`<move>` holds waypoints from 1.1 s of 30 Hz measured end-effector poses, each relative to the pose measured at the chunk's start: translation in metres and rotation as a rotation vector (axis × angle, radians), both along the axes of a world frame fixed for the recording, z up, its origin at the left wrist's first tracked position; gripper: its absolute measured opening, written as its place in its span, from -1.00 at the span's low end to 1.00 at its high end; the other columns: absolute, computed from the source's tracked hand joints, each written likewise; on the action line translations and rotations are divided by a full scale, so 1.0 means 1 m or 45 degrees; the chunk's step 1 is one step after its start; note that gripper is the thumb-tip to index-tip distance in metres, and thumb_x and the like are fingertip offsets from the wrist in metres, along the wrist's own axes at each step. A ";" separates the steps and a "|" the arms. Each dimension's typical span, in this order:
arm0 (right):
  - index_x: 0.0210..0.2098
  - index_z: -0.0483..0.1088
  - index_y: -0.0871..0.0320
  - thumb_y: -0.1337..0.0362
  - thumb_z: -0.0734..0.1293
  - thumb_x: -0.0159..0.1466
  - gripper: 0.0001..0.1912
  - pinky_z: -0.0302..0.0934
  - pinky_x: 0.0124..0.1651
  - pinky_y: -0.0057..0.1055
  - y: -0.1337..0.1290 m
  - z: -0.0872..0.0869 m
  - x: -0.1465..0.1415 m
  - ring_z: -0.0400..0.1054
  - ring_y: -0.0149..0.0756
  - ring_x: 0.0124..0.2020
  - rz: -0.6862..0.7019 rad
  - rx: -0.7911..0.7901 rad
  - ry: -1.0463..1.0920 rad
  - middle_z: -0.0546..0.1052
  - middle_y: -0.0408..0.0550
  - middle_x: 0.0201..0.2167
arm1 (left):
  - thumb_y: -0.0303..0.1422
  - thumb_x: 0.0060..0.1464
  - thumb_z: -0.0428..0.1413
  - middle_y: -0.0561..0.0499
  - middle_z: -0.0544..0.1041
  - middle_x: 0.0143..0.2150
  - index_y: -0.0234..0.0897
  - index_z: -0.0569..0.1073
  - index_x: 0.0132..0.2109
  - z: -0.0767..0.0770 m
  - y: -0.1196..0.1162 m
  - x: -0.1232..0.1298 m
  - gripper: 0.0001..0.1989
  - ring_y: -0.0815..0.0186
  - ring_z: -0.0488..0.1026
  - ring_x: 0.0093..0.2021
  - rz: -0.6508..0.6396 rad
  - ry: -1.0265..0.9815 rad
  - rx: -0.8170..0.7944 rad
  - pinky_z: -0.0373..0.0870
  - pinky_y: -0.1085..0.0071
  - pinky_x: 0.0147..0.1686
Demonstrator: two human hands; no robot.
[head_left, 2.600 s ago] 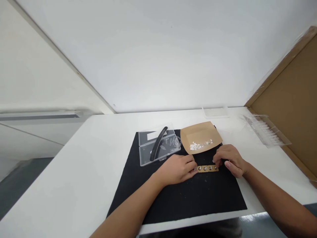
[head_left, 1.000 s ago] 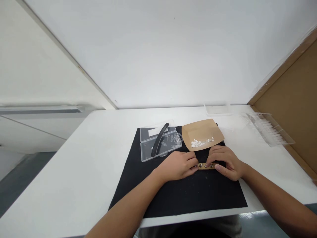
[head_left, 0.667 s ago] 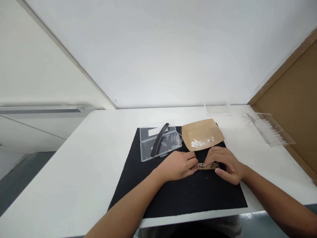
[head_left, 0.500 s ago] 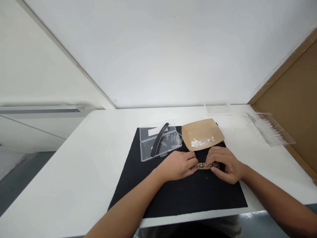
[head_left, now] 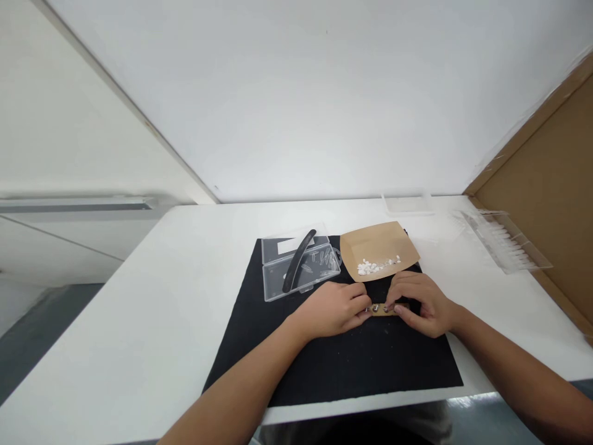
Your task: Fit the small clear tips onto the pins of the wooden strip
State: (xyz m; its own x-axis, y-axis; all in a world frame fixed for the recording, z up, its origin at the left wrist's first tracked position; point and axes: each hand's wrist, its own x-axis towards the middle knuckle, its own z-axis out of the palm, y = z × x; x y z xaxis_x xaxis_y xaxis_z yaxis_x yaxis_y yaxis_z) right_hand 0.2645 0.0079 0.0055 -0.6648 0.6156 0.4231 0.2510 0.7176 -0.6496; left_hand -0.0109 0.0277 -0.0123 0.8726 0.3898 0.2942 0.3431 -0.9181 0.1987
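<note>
Black mat (head_left: 352,371) lies under a tan strip (head_left: 381,313) with small metal pieces; the left hand (head_left: 334,309) pinches its left end, while the right hand (head_left: 421,303) touches near its right, though whether it grips strip or metal I can't tell. Likely light and fairly stiff, it is best held by its ends. Beyond sit a curved black nail file (head_left: 299,262) across an open clear case (head_left: 273,290), a brown paper tray (head_left: 377,241), white tabletop (head_left: 152,309) and pale wall (head_left: 324,111).

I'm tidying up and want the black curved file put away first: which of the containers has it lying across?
The open, hinged clear case, left of the brown paper tray; only it has the black curved file across it.
</note>
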 end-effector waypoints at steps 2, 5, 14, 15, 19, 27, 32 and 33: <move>-0.14 0.50 0.06 0.39 0.33 0.35 -0.86 0.31 -0.19 -0.29 0.000 0.000 -0.002 0.43 -0.27 -0.30 -0.020 0.006 0.002 0.59 -0.09 -0.33 | -0.27 0.46 0.04 0.01 0.56 -0.22 -0.25 0.50 -0.10 0.000 0.000 0.000 -0.80 0.33 0.50 -0.35 -0.002 -0.003 -0.003 0.35 0.39 -0.39; -0.15 0.52 0.05 0.43 0.36 0.34 -0.83 0.31 -0.21 -0.32 -0.001 -0.003 -0.005 0.43 -0.31 -0.33 -0.050 0.019 0.016 0.60 -0.13 -0.36 | -0.27 0.45 0.04 0.01 0.56 -0.22 -0.25 0.50 -0.10 0.000 0.001 0.001 -0.80 0.32 0.51 -0.35 -0.005 0.003 0.001 0.36 0.37 -0.39; -0.14 0.53 0.02 0.38 0.47 0.32 -0.84 0.35 -0.18 -0.35 0.001 -0.012 -0.004 0.46 -0.32 -0.27 -0.052 -0.034 -0.058 0.60 -0.14 -0.31 | -0.26 0.48 0.02 0.00 0.56 -0.22 -0.25 0.50 -0.10 0.003 0.000 0.001 -0.77 0.33 0.52 -0.34 -0.008 0.011 0.001 0.36 0.38 -0.38; -0.14 0.53 0.02 0.38 0.46 0.32 -0.84 0.36 -0.17 -0.35 0.001 -0.013 -0.004 0.46 -0.32 -0.25 -0.049 -0.039 -0.070 0.59 -0.13 -0.29 | -0.26 0.48 0.02 0.00 0.56 -0.22 -0.25 0.50 -0.11 0.003 0.000 0.001 -0.77 0.33 0.51 -0.35 -0.007 0.012 0.004 0.36 0.39 -0.38; -0.14 0.54 0.02 0.41 0.43 0.34 -0.84 0.37 -0.16 -0.36 0.000 -0.013 -0.005 0.45 -0.32 -0.25 -0.049 -0.048 -0.088 0.58 -0.11 -0.27 | -0.26 0.48 0.02 -0.01 0.55 -0.22 -0.26 0.50 -0.11 0.004 -0.001 0.001 -0.77 0.34 0.50 -0.36 -0.003 0.013 0.009 0.34 0.41 -0.39; -0.16 0.50 0.05 0.42 0.38 0.34 -0.85 0.33 -0.24 -0.39 -0.005 -0.012 -0.007 0.43 -0.32 -0.30 -0.063 -0.068 -0.135 0.53 -0.11 -0.29 | -0.26 0.47 0.02 0.00 0.56 -0.22 -0.25 0.50 -0.11 0.004 0.000 0.001 -0.77 0.32 0.51 -0.35 0.003 0.029 0.018 0.34 0.39 -0.40; -0.12 0.50 0.04 0.45 0.38 0.32 -0.79 0.36 -0.21 -0.39 -0.005 -0.012 -0.006 0.45 -0.31 -0.26 -0.068 -0.093 -0.129 0.54 -0.09 -0.25 | -0.26 0.48 0.01 -0.01 0.55 -0.22 -0.25 0.49 -0.12 0.003 -0.001 0.001 -0.77 0.34 0.51 -0.35 0.001 0.023 0.019 0.36 0.39 -0.39; -0.12 0.50 0.05 0.47 0.39 0.30 -0.78 0.37 -0.20 -0.40 -0.005 -0.011 -0.006 0.45 -0.31 -0.25 -0.065 -0.107 -0.122 0.54 -0.08 -0.23 | -0.26 0.48 0.00 -0.01 0.55 -0.22 -0.25 0.48 -0.12 0.003 -0.001 0.001 -0.77 0.34 0.51 -0.35 0.001 0.024 0.018 0.36 0.39 -0.39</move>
